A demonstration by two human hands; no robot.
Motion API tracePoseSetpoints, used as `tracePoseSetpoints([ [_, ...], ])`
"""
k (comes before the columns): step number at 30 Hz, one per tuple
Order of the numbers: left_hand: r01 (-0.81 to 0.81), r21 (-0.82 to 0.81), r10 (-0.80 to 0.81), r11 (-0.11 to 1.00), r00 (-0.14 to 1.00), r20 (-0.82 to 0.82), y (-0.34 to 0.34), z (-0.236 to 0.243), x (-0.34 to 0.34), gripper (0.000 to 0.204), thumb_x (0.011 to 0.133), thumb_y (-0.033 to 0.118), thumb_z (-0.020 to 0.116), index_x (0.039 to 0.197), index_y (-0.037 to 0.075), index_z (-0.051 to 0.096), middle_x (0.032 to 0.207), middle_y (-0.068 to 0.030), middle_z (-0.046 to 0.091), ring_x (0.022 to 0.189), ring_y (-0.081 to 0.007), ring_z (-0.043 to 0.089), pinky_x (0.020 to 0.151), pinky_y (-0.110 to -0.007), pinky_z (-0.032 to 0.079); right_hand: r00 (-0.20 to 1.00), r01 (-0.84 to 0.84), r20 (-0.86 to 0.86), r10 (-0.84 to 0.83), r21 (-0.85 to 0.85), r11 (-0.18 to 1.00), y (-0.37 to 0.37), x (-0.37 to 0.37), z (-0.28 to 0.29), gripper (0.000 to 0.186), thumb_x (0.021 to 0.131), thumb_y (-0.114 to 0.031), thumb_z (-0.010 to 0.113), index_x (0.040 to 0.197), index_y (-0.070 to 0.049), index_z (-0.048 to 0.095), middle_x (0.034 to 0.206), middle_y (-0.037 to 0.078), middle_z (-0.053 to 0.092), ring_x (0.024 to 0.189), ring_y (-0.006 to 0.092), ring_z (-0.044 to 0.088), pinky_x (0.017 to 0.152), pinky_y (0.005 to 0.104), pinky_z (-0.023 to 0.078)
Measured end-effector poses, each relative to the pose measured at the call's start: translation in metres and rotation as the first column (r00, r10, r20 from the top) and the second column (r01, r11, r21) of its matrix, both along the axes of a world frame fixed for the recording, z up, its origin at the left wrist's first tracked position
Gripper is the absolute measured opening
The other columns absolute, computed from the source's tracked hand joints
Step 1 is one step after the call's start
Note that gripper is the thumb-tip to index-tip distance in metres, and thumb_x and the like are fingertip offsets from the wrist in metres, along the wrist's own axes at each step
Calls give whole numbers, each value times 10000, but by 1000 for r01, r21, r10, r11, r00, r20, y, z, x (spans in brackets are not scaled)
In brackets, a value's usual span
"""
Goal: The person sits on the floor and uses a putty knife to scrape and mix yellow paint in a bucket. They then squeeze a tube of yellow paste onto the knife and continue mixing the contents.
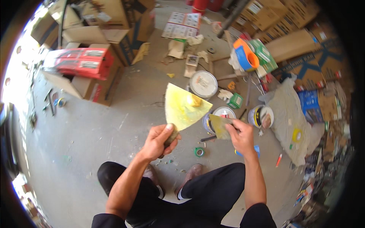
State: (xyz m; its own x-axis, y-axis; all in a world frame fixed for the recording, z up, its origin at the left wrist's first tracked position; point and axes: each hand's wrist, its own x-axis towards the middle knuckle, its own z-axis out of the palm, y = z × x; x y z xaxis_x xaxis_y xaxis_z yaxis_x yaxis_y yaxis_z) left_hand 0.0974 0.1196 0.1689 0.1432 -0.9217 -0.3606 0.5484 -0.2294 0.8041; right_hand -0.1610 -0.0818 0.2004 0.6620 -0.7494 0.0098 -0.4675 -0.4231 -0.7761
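Note:
My left hand (157, 141) is wrapped round the handle of a wide, fan-shaped putty knife (178, 114), its blade coated pale yellow and pointing away from me. A thick dab of yellow putty (194, 100) sits near the blade's right corner. To the right, my right hand (242, 136) pinches a flat rectangular scraper (219, 127) smeared with yellow. The two blades are apart, with a small gap between them. Beneath the scraper stands a can (223, 111), partly hidden by it.
A large white-lidded bucket (203, 84) and another can (261, 116) stand on the floor ahead. Green tape (199, 152) lies near my shoes. An open cardboard box (100, 89) with red packages is at left. Plastic sheeting (291, 125) and stacked cartons (304, 66) line the right.

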Motion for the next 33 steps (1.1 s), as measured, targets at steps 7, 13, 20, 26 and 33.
tracePoseSetpoints([
  [7,-232,89,236,969,971,-34,84,116,-27,433,1128,420,541,1015,24,677,651,15,564,525,-63,474,469,-258,373,883,136,146,-447,830,541,86,15,101,333,1079,-126,576,1367,34,625,1254,98,709,1142,190,673,983,356,537],
  [13,-453,171,473,875,875,-102,211,285,-55,322,1112,329,600,1026,28,677,705,5,599,536,-56,499,477,-237,389,942,27,129,-311,891,452,149,38,282,355,1018,-35,569,1364,14,631,1277,102,709,1167,236,675,1040,395,522],
  [20,-637,128,637,761,770,44,290,479,-75,219,1098,135,570,1043,-47,678,845,-87,722,554,-83,555,535,-238,448,937,43,147,-316,850,525,223,82,452,77,989,-90,699,1043,-37,715,962,-10,703,863,71,636,752,250,498],
  [26,-633,72,632,771,774,35,285,500,-83,270,1107,199,580,1088,-55,669,803,-141,720,490,-119,545,478,-247,424,946,16,102,-307,933,360,282,123,466,150,982,-131,738,1115,-63,750,995,2,760,852,82,686,672,233,532],
  [33,-631,139,591,763,769,245,253,499,-132,267,1102,194,613,1206,-29,714,634,-77,629,491,-111,519,462,-244,409,913,101,21,-407,956,276,304,53,460,105,947,-157,784,1010,-73,776,851,-30,731,725,35,616,576,209,423],
])
